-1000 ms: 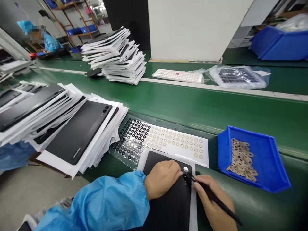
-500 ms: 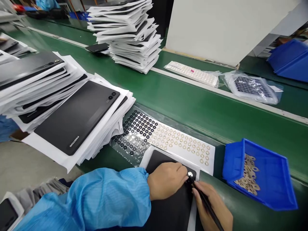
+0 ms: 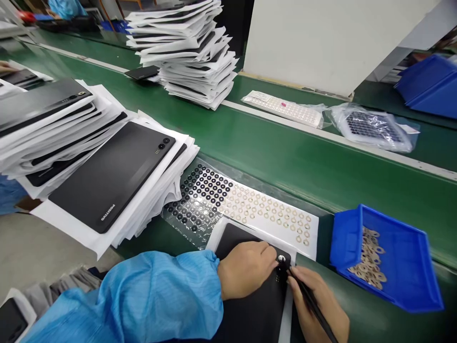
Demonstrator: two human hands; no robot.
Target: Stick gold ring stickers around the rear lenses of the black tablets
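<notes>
"So, where to find the black panel?"

"Low on the green counter, with white paper beneath."

"And the left hand?"

"Laid across the upper part of the black panel, fingers bent toward the corner with the lens openings. Cannot tell whether pinching anything in that grip."

"Right hand, then?"

"At the black panel's right edge, with grip closed around black tweezers, tips at the bright round spot in that same corner. Too small to tell whether touching."

"What else around the black panel?"

"Just beyond, a sheet of black and pale rings. To the right, a blue bin with brownish rings inside. To the left, a paper-layered stack, dark panel on top. Farther beyond, a taller stack, then a bagged pale sheet and a bagged dark sheet."
</notes>
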